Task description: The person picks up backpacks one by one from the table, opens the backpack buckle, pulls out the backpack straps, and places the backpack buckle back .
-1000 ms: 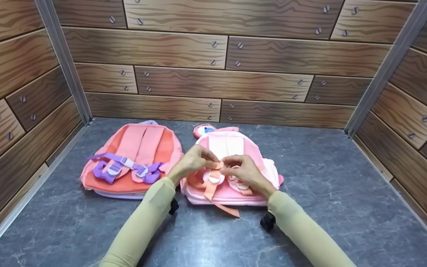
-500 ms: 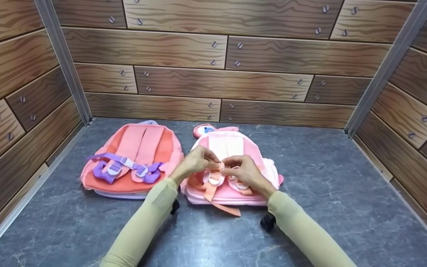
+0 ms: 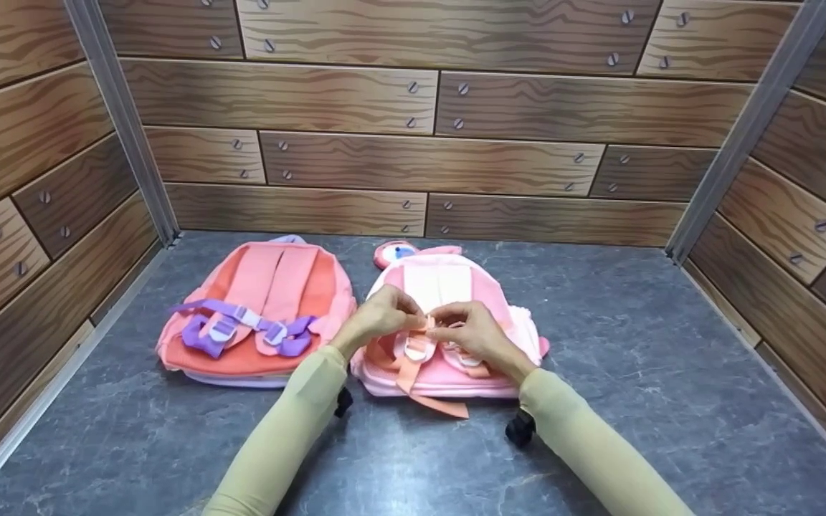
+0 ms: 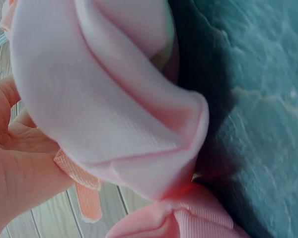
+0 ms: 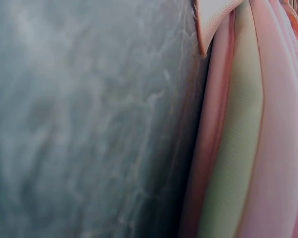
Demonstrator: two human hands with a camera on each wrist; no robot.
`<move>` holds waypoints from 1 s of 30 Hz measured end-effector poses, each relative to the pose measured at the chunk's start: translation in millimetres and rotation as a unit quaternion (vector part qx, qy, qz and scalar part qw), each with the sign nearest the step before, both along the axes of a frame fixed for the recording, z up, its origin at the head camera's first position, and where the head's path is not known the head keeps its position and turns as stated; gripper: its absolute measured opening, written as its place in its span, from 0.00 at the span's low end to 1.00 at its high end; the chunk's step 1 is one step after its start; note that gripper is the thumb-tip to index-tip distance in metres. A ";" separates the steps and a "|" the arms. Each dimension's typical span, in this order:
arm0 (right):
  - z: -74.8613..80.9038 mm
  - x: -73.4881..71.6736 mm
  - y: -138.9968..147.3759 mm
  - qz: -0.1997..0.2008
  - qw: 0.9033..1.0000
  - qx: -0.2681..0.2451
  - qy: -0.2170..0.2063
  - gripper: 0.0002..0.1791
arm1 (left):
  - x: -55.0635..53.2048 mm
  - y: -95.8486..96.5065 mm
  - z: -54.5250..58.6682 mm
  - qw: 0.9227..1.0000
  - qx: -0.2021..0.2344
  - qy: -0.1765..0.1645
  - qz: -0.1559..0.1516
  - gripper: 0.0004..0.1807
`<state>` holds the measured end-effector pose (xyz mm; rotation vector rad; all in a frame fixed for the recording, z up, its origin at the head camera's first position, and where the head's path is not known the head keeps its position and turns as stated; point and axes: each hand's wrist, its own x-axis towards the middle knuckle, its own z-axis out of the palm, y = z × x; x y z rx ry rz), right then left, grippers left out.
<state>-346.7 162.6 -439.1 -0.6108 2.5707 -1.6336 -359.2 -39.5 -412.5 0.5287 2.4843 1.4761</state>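
Note:
A pink and white backpack [image 3: 488, 287] lies with its shoulder straps facing up. Over its middle, my left hand [image 3: 383, 312] pinches an orange strap [image 3: 429, 324] between thumb and fingers. My right hand [image 3: 476, 331] pinches the same spot from the other side, the fingertips of both hands nearly meeting. Fingers mostly hide the small clip there. Just below sits a pale strap buckle [image 3: 416, 348], with a loose orange strap end [image 3: 445, 408] trailing onto the table. In the left wrist view, orange webbing [image 4: 88, 201] hangs beside my left palm [image 4: 27, 163].
A coral backpack [image 3: 277, 276] with purple straps [image 3: 201, 344] lies close on the left, its white clip [image 3: 247, 315] fastened across. A plush piece with a blue eye [image 3: 395, 252] pokes out behind the pink backpack. Wood-patterned walls [image 3: 413, 161] enclose the grey marbled table [image 3: 635, 373].
My left hand has edged slightly right and down towards the right hand. The loose strap end shifted a little right. My right hand and both backpacks stay nearly in place.

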 end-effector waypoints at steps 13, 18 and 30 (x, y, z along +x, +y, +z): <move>5.1 -3.8 2.1 -0.006 0.999 0.011 -0.029 0.18 | -2.6 -0.8 8.1 1.000 -0.016 -0.002 -0.006 0.06; 5.3 -5.1 0.9 -0.002 0.999 0.018 -0.036 0.18 | -0.8 -5.7 11.6 0.999 -0.044 -0.002 -0.017 0.08; -1.0 0.1 1.4 -0.004 0.999 0.003 -0.034 0.18 | 5.7 -3.0 1.1 0.998 -0.051 0.017 -0.022 0.08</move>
